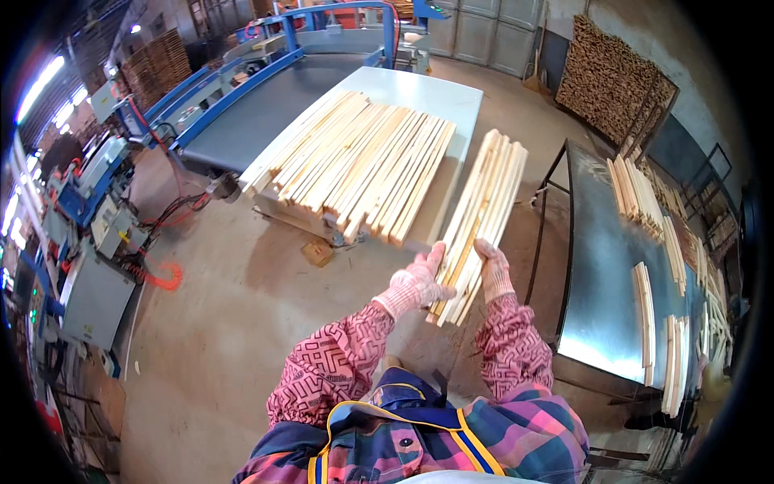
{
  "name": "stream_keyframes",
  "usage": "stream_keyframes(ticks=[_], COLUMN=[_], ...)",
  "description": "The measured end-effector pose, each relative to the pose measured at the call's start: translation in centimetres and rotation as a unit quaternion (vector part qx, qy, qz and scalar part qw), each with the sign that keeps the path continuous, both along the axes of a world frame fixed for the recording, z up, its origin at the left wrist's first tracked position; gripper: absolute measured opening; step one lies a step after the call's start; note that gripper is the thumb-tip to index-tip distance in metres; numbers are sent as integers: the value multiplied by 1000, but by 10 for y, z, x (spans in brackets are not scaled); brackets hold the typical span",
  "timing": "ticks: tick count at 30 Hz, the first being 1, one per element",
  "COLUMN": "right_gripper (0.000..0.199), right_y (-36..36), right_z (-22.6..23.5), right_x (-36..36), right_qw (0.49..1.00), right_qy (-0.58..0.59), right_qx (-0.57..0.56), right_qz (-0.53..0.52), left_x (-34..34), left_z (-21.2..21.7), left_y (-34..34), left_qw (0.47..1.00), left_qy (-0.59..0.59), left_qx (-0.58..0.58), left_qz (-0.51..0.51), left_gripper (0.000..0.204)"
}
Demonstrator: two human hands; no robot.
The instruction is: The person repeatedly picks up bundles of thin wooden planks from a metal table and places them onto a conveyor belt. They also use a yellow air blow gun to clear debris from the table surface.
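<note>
Between my hands is a bundle of long, pale wood strips [486,194], held lengthwise and pointing away from me. My left hand [419,282], in a light glove, closes on the bundle's left side near its close end. On the opposite side my right hand [494,266], also gloved, presses against the strips. Just left of the bundle, a wide layer of similar wood strips [363,161] lies side by side on a pale-topped table [455,93]. The bundle is off that table, over the floor.
A dark metal table [597,282] on the right bears several smaller groups of strips [637,189]. Beyond the pale table is a blue-framed conveyor [282,89]. Machines with cables [97,266] stand at left. Stacked wood [609,81] rises against the far right wall.
</note>
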State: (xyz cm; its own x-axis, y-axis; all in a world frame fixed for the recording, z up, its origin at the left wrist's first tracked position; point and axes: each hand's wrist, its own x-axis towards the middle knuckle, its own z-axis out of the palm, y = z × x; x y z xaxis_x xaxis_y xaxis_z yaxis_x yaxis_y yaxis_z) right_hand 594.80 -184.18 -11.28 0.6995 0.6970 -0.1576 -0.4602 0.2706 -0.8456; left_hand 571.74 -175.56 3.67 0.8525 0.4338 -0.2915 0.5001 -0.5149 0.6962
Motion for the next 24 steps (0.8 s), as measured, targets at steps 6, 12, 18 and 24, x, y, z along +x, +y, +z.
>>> stream_keyframes(ticks=[6, 12, 18, 24], right_gripper=[50, 54, 58, 44], right_y=[109, 134, 104, 140], right_z=[39, 49, 50, 92], right_x=[31, 12, 18, -51], right_qw=[982, 968, 962, 966], right_qy=[-113, -160, -216, -175], right_qx=[-134, -182, -168, -189], right_qz=[70, 60, 29, 16], left_x=[78, -25, -155, -204], left_z=[29, 19, 12, 4], left_y=[110, 173, 384, 524], left_qw=[970, 974, 909, 971], left_qy=[224, -95, 66, 130], left_qx=[88, 205, 339, 141], left_qz=[23, -8, 232, 143], left_gripper=[65, 54, 71, 78])
